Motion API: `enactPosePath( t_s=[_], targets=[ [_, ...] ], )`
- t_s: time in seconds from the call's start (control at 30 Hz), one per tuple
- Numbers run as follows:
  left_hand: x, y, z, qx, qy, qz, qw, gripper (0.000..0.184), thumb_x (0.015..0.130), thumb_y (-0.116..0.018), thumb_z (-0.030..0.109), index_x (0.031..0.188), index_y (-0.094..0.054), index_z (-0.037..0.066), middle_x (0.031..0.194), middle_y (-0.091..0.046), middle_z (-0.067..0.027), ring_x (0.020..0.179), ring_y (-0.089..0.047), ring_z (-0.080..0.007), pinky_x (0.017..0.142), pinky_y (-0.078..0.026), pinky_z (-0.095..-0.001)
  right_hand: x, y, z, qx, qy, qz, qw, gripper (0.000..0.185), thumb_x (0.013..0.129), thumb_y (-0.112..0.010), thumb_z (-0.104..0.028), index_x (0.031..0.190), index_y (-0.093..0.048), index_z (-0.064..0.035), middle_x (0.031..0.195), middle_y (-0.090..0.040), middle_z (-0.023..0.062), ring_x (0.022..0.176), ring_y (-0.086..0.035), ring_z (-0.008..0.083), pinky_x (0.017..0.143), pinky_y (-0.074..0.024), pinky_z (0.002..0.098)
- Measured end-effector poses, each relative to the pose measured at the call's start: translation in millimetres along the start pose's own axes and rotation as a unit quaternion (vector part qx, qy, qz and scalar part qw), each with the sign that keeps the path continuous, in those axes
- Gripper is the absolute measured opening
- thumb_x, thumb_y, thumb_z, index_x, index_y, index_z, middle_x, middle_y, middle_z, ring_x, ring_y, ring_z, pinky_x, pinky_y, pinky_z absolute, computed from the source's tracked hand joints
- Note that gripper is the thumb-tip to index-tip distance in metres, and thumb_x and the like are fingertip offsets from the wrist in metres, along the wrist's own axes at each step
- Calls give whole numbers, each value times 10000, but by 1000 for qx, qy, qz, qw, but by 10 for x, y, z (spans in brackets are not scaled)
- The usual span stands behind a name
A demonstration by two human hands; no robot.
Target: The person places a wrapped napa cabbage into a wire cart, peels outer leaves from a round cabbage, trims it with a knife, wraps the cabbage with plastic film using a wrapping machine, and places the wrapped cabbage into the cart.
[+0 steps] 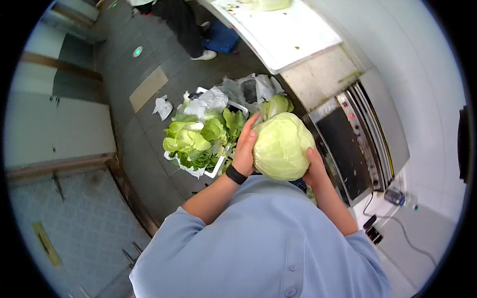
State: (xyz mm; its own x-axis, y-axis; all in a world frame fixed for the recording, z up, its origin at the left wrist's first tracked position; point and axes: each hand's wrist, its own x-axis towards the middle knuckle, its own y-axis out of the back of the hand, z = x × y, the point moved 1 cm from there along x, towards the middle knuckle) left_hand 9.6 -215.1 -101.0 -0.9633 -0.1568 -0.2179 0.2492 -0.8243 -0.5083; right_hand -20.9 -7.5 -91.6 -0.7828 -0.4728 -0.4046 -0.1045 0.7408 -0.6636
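Observation:
A round, pale green cabbage (282, 147) is held between my two hands in front of my body. My left hand (244, 148) presses on its left side, fingers pointing up along it, with a dark band on the wrist. On the cabbage's lower right side is my right hand (314, 167), its fingers partly hidden behind the cabbage. Beyond my left hand, loose green leaves (191, 139) lie heaped in a white-edged basket (214, 168) on the floor. Another green head (277, 105) shows just behind the held cabbage, beside plastic bags (248, 89).
A white board (283, 35) with leaf scraps lies on the counter ahead. At right stands a metal machine (355, 139), near a bottle (395, 196) and a cable (407, 236). A person in dark trousers (179, 25) stands by a blue object (222, 37). Cabinets (54, 129) line the left.

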Motion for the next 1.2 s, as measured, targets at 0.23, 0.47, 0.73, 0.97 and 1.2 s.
enactPosePath(
  t_s=[0.23,0.47,0.73,0.97,1.2],
  targets=[
    [-161,-149,136,10,-41,-11,999,654,1049,-388,488,1507,-366,21,1500,-462,-180,1362,-475,-309,1136,-400,-447,71,-81,-227,-23,10,-55,998,907,791,-824,-201,1523,-302,-79,1432,-490,150,1328,-482,288,1115,-414,436],
    [-192,-317,13,-10,180,-164,970,722,1031,-280,602,1488,-421,60,1480,-493,-162,1331,-504,-325,1096,-434,-456,-855,55,-36,-35,183,75,980,897,787,-833,-152,1535,-339,-119,1457,-471,92,1351,-435,234,1148,-354,403],
    [-1181,-1153,-424,112,366,-430,818,754,1030,-289,652,1476,-437,61,1458,-528,-142,1304,-538,-314,1075,-449,-448,-2758,47,1040,103,380,288,873,939,773,-861,-238,1540,-329,-136,1465,-466,87,1366,-429,222,1147,-360,400],
    [-2167,-1529,-984,154,533,-482,677,768,1015,-321,659,1468,-465,55,1459,-538,-144,1305,-542,-309,1099,-427,-449,-3882,171,1960,160,444,374,799,887,800,-831,-185,1531,-331,-126,1444,-483,89,1344,-452,228,1121,-389,409],
    [-4296,-1937,-2075,217,589,-526,574,720,1043,-298,600,1452,-469,33,1461,-535,-149,1301,-547,-289,1107,-422,-433,-5752,719,3240,203,489,454,717,845,803,-810,-136,1515,-354,-122,1404,-520,87,1302,-498,231,1096,-417,401]
  ],
)
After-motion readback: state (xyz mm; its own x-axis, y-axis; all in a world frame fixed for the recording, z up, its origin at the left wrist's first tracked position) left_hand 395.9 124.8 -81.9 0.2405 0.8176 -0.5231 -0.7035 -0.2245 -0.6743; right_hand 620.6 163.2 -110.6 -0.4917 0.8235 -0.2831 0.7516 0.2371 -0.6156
